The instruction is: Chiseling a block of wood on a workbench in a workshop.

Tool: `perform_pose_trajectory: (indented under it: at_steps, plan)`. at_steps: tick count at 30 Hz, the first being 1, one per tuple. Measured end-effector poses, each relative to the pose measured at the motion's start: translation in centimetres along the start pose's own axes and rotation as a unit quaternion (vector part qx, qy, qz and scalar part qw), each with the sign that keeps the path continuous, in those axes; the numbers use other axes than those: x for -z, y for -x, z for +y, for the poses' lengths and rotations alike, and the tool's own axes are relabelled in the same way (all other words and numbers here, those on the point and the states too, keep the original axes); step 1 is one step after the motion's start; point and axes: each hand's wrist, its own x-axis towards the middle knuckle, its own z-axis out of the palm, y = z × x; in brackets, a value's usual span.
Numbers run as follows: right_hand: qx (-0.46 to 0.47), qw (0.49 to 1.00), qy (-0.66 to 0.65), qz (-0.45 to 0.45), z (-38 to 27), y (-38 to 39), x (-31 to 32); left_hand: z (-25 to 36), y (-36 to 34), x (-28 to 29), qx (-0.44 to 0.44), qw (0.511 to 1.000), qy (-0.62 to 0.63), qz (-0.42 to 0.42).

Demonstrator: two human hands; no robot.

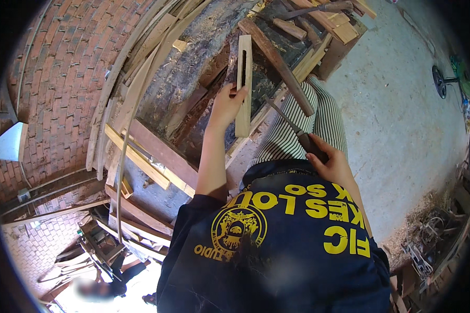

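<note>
My left hand (226, 107) grips a pale wooden bar (242, 121) at its left edge, thumb and fingers closed on it. A long narrow slot is cut through the bar's upper half, and the bar lies lengthwise over the dark workbench (185, 107). In my right hand (331, 166) is a chisel (291, 124), held by its dark handle, with the thin blade angled up and left towards the bar. The blade's tip is apart from the wood. Just right of the bar, a long brown wooden stick (278, 63) slants from the bench to over my striped trouser leg (277, 141).
Wood offcuts and tool handles (290, 29) crowd the bench's far end. Long planks (136, 99) line its left side, beside a brick floor (68, 94). Shavings and scrap (423, 235) are heaped at the right, beyond grey concrete (397, 120). A blurred person (96, 288) shows at the lower left.
</note>
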Motion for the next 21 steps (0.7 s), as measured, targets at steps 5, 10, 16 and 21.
perform_pose_trajectory:
  at_steps: [5,10,16,21]
  plan:
    - [-0.044,0.999,-0.013,-0.005,0.0,-0.1,-0.4,-1.3,0.9,0.9,-0.026,0.996,0.044,-0.077]
    - [-0.039,0.998,-0.048,-0.028,0.0,0.0,-0.1,-2.6,0.6,1.3,0.094,0.956,0.273,-0.058]
    - [-0.042,0.997,-0.057,-0.029,-0.7,0.2,-0.3,-3.0,-0.1,-0.6,0.097,0.953,0.270,0.101]
    - [-0.043,0.997,-0.058,-0.041,-0.6,-0.2,-0.6,-3.4,-3.4,-0.6,0.096,0.889,0.419,0.160]
